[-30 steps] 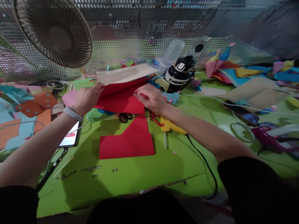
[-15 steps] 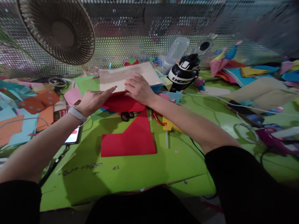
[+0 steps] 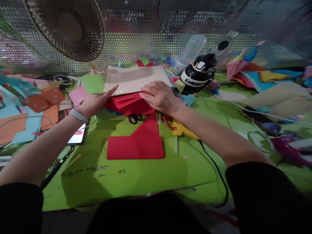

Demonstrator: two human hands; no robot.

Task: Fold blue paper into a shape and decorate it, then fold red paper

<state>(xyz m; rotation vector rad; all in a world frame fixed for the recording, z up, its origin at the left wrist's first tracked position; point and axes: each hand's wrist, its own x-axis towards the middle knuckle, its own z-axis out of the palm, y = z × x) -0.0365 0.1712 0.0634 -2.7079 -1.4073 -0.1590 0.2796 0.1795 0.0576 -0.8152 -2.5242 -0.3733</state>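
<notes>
Red paper sheets [image 3: 128, 105] lay toward the table's [image 3: 146, 177] far edge, long axis roughly parallel to it. The left hand [image 3: 94, 103] and right hand [image 3: 161, 97] flanked them, apart (grip unclear), the right nearer their middle.

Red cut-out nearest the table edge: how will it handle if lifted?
The red cut-out looks thin with crisp edges, so likely light and bendable. Flat on the green table, it may slide before an edge lifts. Its far end meets the red sheets, so it could drag there.

Green table [image 3: 146, 185] carries red paper [image 3: 135, 148], yellow glue gun [image 3: 181, 128].
</notes>
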